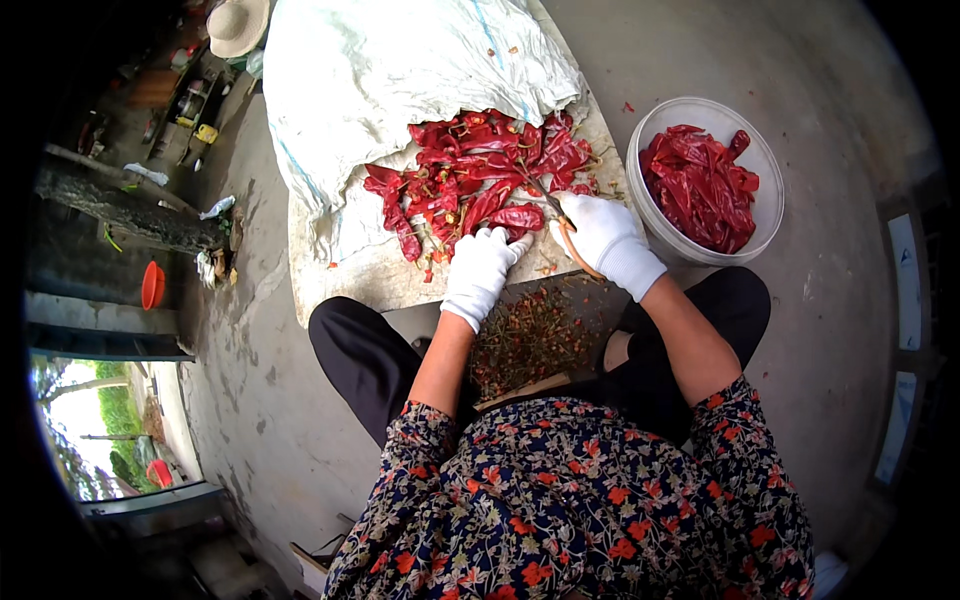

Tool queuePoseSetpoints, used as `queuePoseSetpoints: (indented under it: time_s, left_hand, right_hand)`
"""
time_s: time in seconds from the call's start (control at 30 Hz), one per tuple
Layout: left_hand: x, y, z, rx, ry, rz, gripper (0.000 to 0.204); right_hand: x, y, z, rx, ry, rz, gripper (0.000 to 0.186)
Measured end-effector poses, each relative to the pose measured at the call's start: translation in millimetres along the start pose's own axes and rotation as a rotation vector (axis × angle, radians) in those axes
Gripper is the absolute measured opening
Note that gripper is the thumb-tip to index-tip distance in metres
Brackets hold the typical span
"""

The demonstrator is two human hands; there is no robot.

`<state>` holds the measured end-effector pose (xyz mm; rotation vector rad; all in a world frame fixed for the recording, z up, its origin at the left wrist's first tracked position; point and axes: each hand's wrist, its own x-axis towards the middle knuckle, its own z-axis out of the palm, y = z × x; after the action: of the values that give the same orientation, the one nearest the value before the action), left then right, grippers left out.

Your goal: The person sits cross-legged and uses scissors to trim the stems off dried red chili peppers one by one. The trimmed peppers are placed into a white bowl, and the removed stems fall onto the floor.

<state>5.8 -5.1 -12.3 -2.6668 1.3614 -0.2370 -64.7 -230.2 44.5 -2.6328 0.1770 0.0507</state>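
Dried red chili peppers (490,165) lie in a loose pile at the mouth of a white woven sack (400,75). My left hand (480,268), in a white glove, has its fingers closed at the near edge of the pile, on a dried red chili pepper (516,218). Scissors with orange handles (572,245) are gripped in my right hand (602,238), also gloved in white. Their dark blades point up and left over the peppers, close to my left hand. Whether the blades touch a pepper I cannot tell.
A white bucket (636,190) of red peppers (700,185) stands to the right of the pale board (380,285) under the sack. Stem scraps (530,335) cover the floor between my legs. A straw hat (237,25) and a tree trunk (130,210) are at the left.
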Motion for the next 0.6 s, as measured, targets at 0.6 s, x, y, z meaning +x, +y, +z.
queuePoseSetpoints:
  time_s: [0.6]
  left_hand:
    - [9.8, -9.9, -36.4, -1.037, 0.464, -0.524, 0.039]
  right_hand:
    - [-12.1, -2.4, 12.0, -0.130, 0.195, -0.281, 0.024]
